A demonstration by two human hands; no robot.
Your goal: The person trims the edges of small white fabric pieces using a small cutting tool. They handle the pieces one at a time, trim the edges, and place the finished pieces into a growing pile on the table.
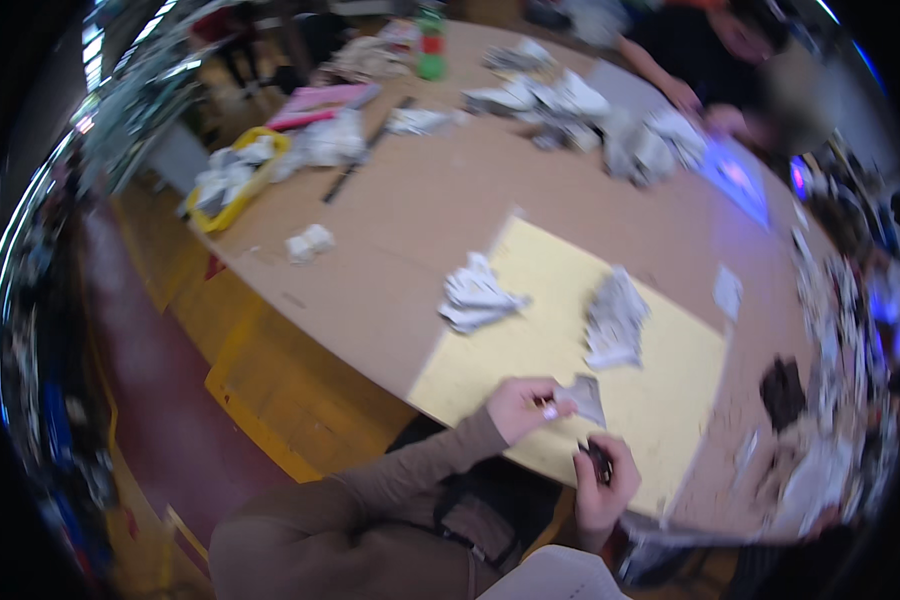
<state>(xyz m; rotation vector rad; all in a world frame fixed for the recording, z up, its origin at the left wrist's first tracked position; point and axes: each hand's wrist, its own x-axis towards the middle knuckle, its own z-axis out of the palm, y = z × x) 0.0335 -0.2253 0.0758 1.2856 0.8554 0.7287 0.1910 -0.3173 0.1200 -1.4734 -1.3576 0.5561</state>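
My left hand [526, 408] pinches a small grey fabric piece [587, 400] between thumb and fingers, above the near edge of a pale yellow sheet [660, 420]. Close by on the right, my right hand [610, 485] is closed around a small black object [597, 458]; blur hides its exact kind. The two hands are apart. Beyond them, a fanned pile of white fabric pieces [477, 293] lies across the sheet's left edge. A second pile, of greyish-white pieces [616, 318], lies on the sheet farther right.
The brown table [390, 240] carries a yellow basket [240, 190] of white pieces, a green bottle [431, 45] and heaped white fabric [560, 100]. Dark cloth [782, 392] lies at right. Across the table a co-worker [695, 60] sits near a blue-lit patch [735, 178].
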